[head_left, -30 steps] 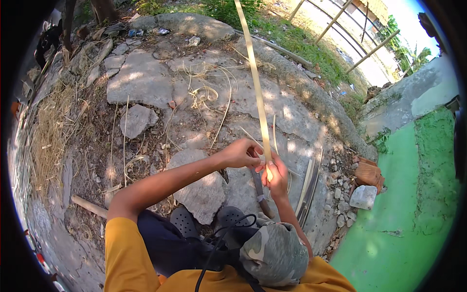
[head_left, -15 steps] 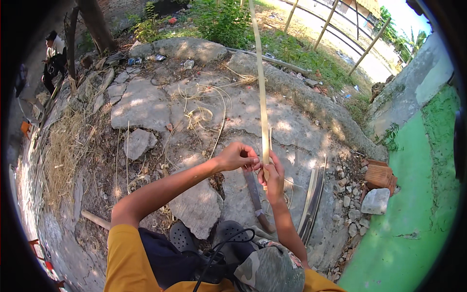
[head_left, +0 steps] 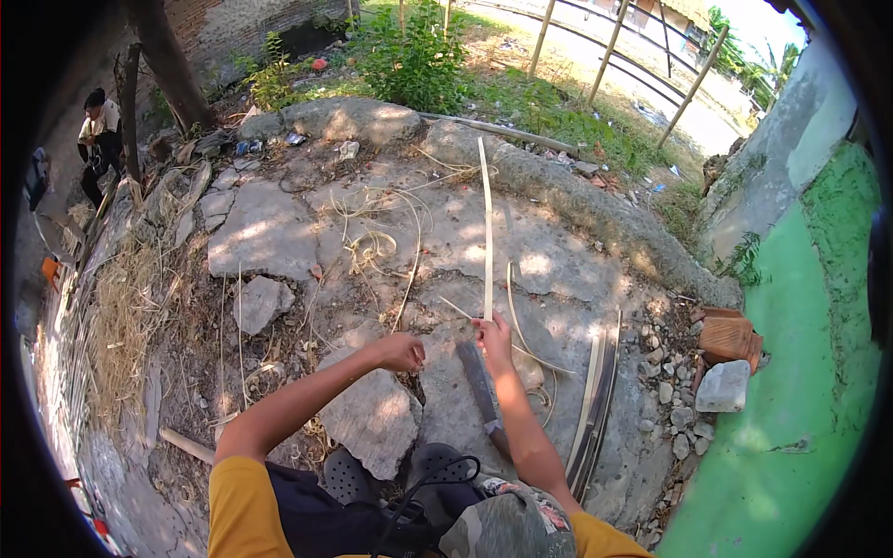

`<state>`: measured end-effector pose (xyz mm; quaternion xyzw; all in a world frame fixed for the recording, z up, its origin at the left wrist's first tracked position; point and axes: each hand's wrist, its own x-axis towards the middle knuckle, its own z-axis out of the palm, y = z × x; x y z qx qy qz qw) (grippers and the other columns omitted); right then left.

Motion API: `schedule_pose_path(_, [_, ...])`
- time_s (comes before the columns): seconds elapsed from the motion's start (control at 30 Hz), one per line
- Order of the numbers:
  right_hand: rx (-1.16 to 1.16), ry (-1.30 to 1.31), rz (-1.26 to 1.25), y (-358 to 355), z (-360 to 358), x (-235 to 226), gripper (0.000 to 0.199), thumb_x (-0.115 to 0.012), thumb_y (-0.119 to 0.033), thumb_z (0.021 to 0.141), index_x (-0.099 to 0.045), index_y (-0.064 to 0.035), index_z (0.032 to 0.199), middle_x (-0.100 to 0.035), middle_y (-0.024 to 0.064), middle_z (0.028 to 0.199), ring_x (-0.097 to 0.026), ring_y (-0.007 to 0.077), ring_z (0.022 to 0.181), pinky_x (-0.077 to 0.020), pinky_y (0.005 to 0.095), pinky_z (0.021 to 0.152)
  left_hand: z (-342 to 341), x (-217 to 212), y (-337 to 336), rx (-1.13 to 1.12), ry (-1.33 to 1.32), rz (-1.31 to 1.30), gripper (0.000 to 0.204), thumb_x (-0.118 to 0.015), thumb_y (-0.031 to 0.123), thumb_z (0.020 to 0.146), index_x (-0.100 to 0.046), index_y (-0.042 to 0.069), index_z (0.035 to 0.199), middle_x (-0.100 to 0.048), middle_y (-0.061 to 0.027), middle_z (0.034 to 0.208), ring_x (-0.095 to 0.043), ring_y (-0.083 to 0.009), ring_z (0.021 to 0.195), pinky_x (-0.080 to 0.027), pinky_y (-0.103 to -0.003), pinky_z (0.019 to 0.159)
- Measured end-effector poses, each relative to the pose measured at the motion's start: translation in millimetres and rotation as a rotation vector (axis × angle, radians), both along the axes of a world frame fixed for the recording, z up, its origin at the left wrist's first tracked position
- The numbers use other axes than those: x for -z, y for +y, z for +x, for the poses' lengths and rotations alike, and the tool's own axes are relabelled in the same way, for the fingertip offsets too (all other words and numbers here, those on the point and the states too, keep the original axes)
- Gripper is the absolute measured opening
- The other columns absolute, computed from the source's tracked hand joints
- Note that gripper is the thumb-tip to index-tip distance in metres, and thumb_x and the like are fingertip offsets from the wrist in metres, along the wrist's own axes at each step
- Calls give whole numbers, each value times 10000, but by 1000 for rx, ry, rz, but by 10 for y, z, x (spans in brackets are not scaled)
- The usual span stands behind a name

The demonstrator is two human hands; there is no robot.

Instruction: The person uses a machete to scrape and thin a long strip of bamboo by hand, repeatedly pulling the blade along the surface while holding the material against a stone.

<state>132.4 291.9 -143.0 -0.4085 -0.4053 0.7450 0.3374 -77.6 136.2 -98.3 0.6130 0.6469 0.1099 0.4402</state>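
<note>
My right hand (head_left: 493, 337) is closed around the near end of a long, pale bamboo strip (head_left: 487, 223), which points away from me over the concrete. A short thin sliver (head_left: 456, 307) sticks out to the left beside those fingers. Apart from the strip, to its left, my left hand (head_left: 402, 353) has its fingers curled in; whether anything is inside them is hidden. Beneath my right wrist a large knife (head_left: 478, 386) with a dark blade lies on the ground. A thin curved strip (head_left: 514, 316) lies just right of my right hand.
Several pale and dark strips (head_left: 595, 400) lie at the right, near rubble, a brick (head_left: 730, 337) and a green wall (head_left: 791, 372). Curled shavings (head_left: 372, 246) lie ahead. A loose stone slab (head_left: 372, 418) is by my shoes. Another person (head_left: 100, 139) is at far left.
My left hand has come away from the strip, back and to the left. My right hand has moved slightly left, and the strip's far end has dropped lower.
</note>
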Motion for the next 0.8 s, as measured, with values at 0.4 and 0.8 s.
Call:
schedule_pose_path(0.4, [50,-6,-212,-262,35,217,414,-569,-192,1045,-513,-78,1439,-645,46,904,-520,82,609,-385,224,474,-44,705,-480,129,-105,19,418,-663,342,947,-584,18,695,-538,-122,599,-501,-271,568,-403,-474,591])
schedule_pose_path(0.8, [-106,467,-593,-36,178,395,343,-576,-276,1063,-587,-65,1333,-564,14,869,-522,73,632,-396,212,493,-1,624,-420,154,-93,-10,449,-625,368,975,-571,0,723,-510,-135,578,-477,-283,552,-397,-467,583])
